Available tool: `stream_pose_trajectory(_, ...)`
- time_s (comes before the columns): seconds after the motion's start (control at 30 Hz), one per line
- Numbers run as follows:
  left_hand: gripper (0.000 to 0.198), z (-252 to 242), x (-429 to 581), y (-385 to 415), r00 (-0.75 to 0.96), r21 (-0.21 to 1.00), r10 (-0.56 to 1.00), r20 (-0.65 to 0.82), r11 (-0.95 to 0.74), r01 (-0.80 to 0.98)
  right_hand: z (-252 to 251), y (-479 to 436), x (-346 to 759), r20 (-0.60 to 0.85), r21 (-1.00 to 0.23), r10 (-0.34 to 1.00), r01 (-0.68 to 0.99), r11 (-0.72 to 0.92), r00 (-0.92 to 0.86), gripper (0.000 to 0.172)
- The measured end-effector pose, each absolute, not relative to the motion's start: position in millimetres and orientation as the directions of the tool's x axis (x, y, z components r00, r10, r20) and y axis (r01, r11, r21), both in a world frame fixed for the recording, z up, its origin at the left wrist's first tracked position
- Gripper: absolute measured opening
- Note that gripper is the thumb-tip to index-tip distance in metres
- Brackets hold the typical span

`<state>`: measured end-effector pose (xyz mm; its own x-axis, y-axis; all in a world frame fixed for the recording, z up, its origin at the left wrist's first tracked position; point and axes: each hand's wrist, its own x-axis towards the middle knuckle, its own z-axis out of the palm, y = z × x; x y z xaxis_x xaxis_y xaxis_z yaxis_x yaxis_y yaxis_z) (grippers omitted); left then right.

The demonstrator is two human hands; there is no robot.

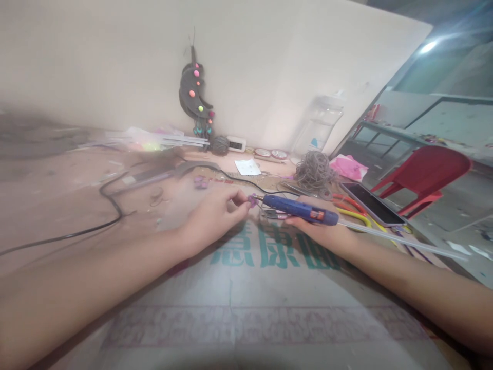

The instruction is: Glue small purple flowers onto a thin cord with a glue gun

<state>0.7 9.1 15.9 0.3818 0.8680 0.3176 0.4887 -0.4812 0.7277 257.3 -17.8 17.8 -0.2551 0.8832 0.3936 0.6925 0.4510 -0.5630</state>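
My left hand (221, 211) pinches a small purple piece (252, 200) between thumb and fingertips; blur hides its exact kind. A blue hot glue gun (298, 207) lies in my right hand (314, 226), its nozzle against or very near the purple piece. From the back of the gun a long clear glue stick (400, 239) sticks out to the right. Under the gun, a small tool with dark tips (275, 215), perhaps thread snips, also shows at my right fingers. More purple pieces (200, 182) lie on the table beyond my left hand.
A black cord (111, 198) crosses the table at left. Grey yarn (314, 170), a water bottle (319, 123) and a phone (373, 204) stand or lie at right. A dark crescent ornament (192, 92) hangs on the wall. A printed plastic sheet (265, 288) covers the table's front.
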Motion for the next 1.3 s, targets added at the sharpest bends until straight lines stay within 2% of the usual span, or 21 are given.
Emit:
stream_pose_trajectory(0.4,0.023,16.6,0.8,9.1,0.378,0.705,0.863,0.335,-0.496,0.507,18.7,-17.3,255.6,0.406,-0.570,0.880,0.685,0.453,-0.245,0.025)
stream_pose_trajectory(0.63,0.023,17.0,-0.1,8.9,0.387,0.703,0.861,0.331,-0.498,0.508,20.0,-19.5,253.0,0.420,-0.572,0.885,0.698,0.431,-0.202,0.031)
stream_pose_trajectory(0.97,0.022,17.9,1.6,8.6,0.370,0.714,0.867,0.335,-0.490,0.500,21.3,-19.5,253.5,0.442,-0.552,0.860,0.678,0.486,-0.257,0.033)
stream_pose_trajectory(1.13,0.022,18.3,1.7,8.3,0.368,0.721,0.864,0.343,-0.494,0.486,19.9,-18.6,254.9,0.427,-0.545,0.866,0.691,0.475,-0.259,0.027)
stream_pose_trajectory(1.3,0.022,17.8,1.7,8.2,0.377,0.726,0.862,0.339,-0.495,0.478,19.9,-18.9,255.3,0.430,-0.547,0.868,0.692,0.470,-0.249,0.027)
